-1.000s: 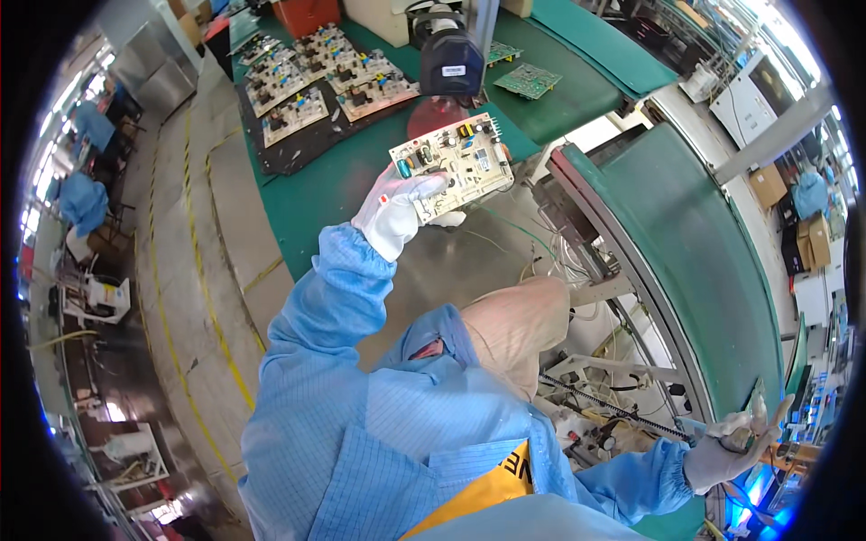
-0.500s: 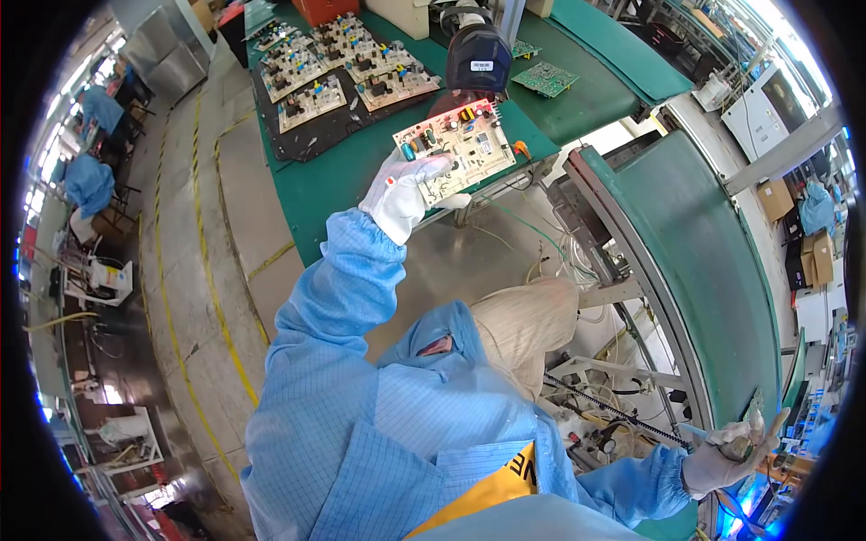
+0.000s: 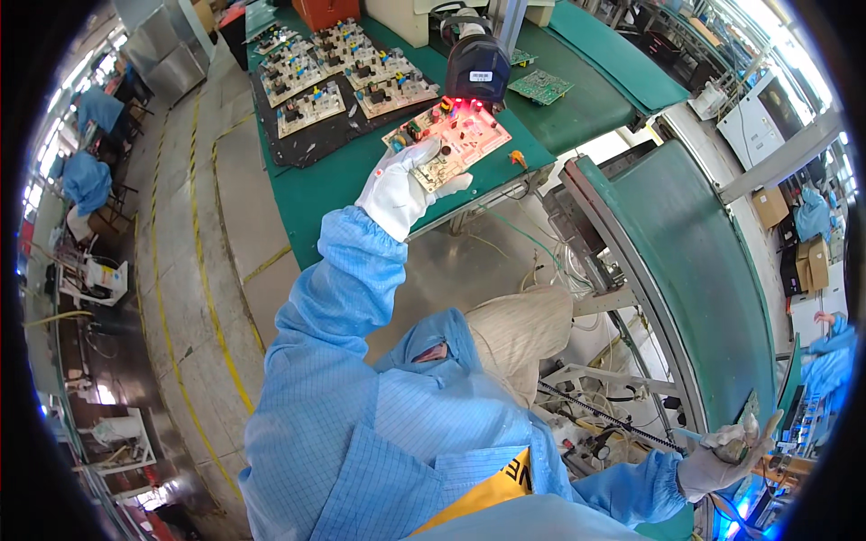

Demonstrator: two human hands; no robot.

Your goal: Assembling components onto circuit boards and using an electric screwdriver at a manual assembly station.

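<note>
My left hand (image 3: 401, 187), in a white glove, grips the near left edge of a pale circuit board (image 3: 462, 142). Coloured components stand on its upper face. A black scanner (image 3: 478, 68) hangs just above the board's far edge, and its red light falls on the board. At the lower right, my gloved right hand (image 3: 722, 464) is by the end of the curved conveyor. One finger points out while the others curl around something greyish that I cannot make out. A thin greenish piece (image 3: 750, 406) rises beside those fingers.
Several similar boards (image 3: 311, 108) lie on a black mat (image 3: 307, 149) on the green table (image 3: 302, 203). A green board (image 3: 541, 87) lies on the belt behind the scanner. The curved conveyor (image 3: 690, 270) runs along my right. At the right edge another person's blue sleeve (image 3: 832, 356) shows.
The board in my left hand has shifted slightly left and turned, and red light now shines on it. My right hand stays nearly in place. Another person has come into view at the right edge.
</note>
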